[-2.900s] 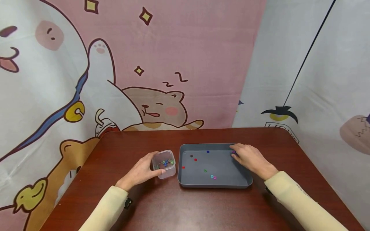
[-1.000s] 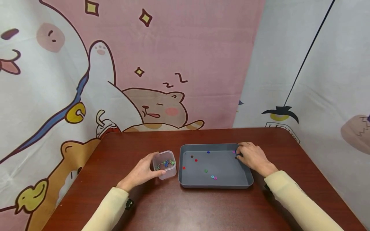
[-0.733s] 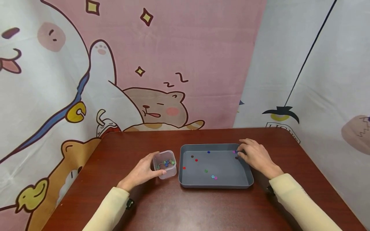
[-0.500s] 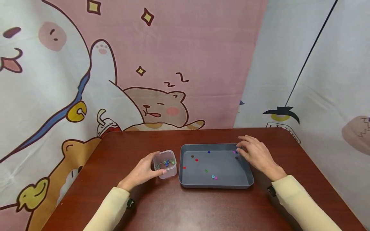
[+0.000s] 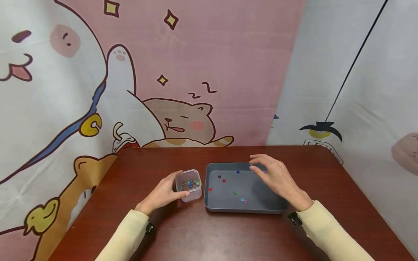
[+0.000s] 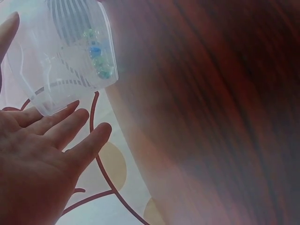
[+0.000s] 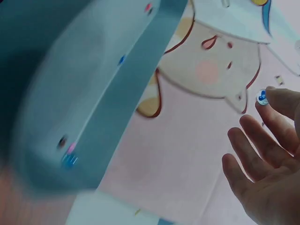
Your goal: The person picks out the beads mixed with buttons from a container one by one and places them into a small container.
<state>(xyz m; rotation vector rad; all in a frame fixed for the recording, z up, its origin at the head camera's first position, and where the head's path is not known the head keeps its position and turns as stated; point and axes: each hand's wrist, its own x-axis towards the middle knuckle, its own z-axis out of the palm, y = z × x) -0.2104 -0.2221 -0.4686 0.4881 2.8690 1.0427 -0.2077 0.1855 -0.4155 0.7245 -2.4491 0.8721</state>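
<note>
My left hand point(image 5: 163, 191) holds a small clear plastic container point(image 5: 193, 195), thumb on the near side and fingers at the far side. Inside the container lie green and blue beads point(image 5: 191, 184). In the left wrist view, the fingers point(image 6: 70, 131) reach along its wall. Thumb and index finger of my right hand point(image 5: 275, 177) pinch a small clear bead with blue inside point(image 7: 262, 97); the other fingers are loosely spread. This hand is above the back of a grey tray point(image 5: 248, 210), hiding part of its right side.
Scattered in the tray are a red bead point(image 5: 224, 181), a brown bead point(image 5: 219, 177), a dark blue bead point(image 5: 238, 172), a green ring point(image 5: 235, 193), a cyan ring point(image 5: 242, 200) and several others. Container and tray stand side by side on the brown table point(image 5: 183, 232), before a cartoon-printed curtain point(image 5: 241, 72).
My right hand has lifted from the tray's back right corner and moved left, carrying the clear blue bead. My left hand and the container have stayed in place.
</note>
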